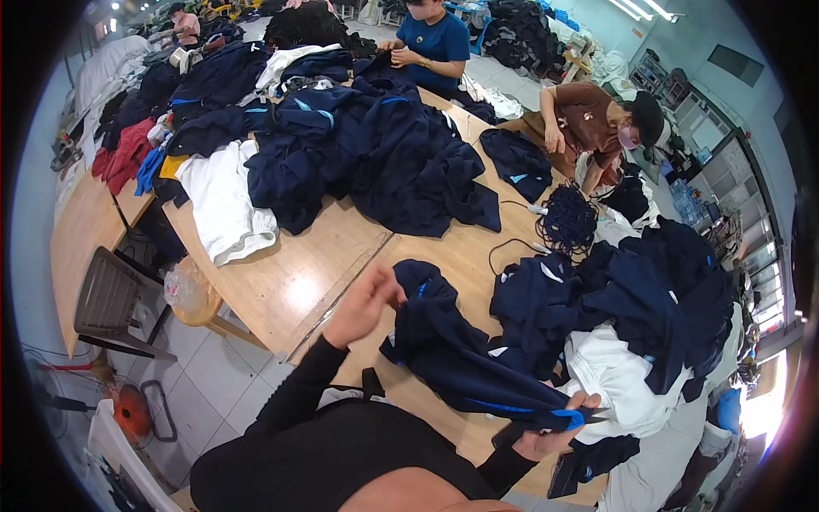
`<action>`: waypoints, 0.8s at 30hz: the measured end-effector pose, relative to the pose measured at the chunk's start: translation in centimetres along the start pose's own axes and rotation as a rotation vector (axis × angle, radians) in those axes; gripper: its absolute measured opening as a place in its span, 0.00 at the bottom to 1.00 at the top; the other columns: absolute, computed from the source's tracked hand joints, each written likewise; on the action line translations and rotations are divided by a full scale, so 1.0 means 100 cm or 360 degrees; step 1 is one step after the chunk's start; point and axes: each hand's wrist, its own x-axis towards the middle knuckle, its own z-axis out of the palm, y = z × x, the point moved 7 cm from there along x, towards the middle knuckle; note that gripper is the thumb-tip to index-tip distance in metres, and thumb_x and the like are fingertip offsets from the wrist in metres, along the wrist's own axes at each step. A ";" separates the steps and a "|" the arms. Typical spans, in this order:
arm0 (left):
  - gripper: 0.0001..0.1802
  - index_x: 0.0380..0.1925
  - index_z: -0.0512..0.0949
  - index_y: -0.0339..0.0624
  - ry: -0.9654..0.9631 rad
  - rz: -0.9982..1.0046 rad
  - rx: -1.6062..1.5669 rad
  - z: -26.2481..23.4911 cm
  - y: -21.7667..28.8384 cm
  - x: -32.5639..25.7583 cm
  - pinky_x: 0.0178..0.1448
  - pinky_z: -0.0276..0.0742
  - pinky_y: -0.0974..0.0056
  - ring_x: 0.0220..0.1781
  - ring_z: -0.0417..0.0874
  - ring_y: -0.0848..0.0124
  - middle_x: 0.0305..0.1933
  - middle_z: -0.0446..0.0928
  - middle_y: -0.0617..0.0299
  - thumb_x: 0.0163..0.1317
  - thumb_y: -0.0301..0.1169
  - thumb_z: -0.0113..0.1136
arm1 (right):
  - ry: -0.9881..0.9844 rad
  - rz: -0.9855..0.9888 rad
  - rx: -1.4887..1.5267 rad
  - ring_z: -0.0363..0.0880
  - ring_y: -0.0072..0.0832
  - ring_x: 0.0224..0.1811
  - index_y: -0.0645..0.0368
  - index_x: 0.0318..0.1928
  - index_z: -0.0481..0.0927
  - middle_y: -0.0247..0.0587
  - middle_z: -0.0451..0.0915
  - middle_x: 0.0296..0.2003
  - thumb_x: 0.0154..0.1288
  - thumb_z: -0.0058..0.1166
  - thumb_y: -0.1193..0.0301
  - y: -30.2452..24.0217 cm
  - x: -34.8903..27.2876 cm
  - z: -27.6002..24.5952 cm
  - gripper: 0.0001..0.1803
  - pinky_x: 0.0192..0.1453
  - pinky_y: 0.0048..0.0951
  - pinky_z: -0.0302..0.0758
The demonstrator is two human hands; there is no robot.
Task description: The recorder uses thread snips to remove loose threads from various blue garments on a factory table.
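Observation:
A navy garment (452, 350) with bright blue trim stretches across the near part of the table in front of me. My right hand (548, 437) is closed on its right end, where the blue edging (566, 419) shows. A short pointed metal blade (601, 416) sticks out beside those fingers; its handle is hidden. My left hand (363, 309) is raised at the garment's far left end, its fingers bent and smeared by motion. Whether it touches the cloth, I cannot tell.
Navy clothes (358, 154) heap up across the table's far side, beside a white garment (223, 200). More navy garments (653, 294) and white cloth (610, 375) lie to the right, near a tangle of dark cord (566, 218). Co-workers (589, 128) handle cloth beyond. A chair (111, 299) stands left.

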 end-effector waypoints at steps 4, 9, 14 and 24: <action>0.13 0.54 0.74 0.38 0.0122 0.0324 -0.0017 -0.018 0.044 0.021 0.61 0.82 0.62 0.55 0.88 0.67 0.46 0.84 0.59 0.77 0.29 0.65 | 0.0307 0.0081 -0.0009 0.78 0.18 0.29 0.51 0.65 0.71 0.36 0.80 0.43 0.85 0.53 0.65 0.014 0.001 -0.059 0.15 0.24 0.19 0.70; 0.48 0.78 0.71 0.54 -0.0634 0.0598 0.1327 0.028 -0.056 -0.021 0.83 0.66 0.45 0.76 0.74 0.38 0.79 0.67 0.33 0.60 0.50 0.81 | 0.0367 0.0199 0.0127 0.86 0.25 0.35 0.56 0.65 0.73 0.45 0.81 0.52 0.82 0.54 0.76 0.026 -0.015 -0.056 0.16 0.19 0.14 0.63; 0.21 0.52 0.90 0.49 -0.0293 0.0370 0.1328 0.023 -0.131 -0.084 0.73 0.77 0.47 0.72 0.80 0.44 0.77 0.73 0.42 0.61 0.41 0.80 | 0.0367 0.0432 -0.0176 0.85 0.33 0.32 0.57 0.57 0.73 0.46 0.81 0.49 0.77 0.62 0.75 0.045 -0.014 -0.033 0.15 0.22 0.20 0.68; 0.07 0.43 0.83 0.33 0.0567 0.0038 0.0784 -0.092 -0.059 -0.007 0.43 0.81 0.68 0.37 0.89 0.75 0.32 0.87 0.59 0.78 0.26 0.62 | 0.0564 0.0351 -0.1016 0.84 0.22 0.31 0.66 0.60 0.75 0.46 0.85 0.46 0.82 0.57 0.76 0.028 0.003 -0.086 0.12 0.25 0.16 0.64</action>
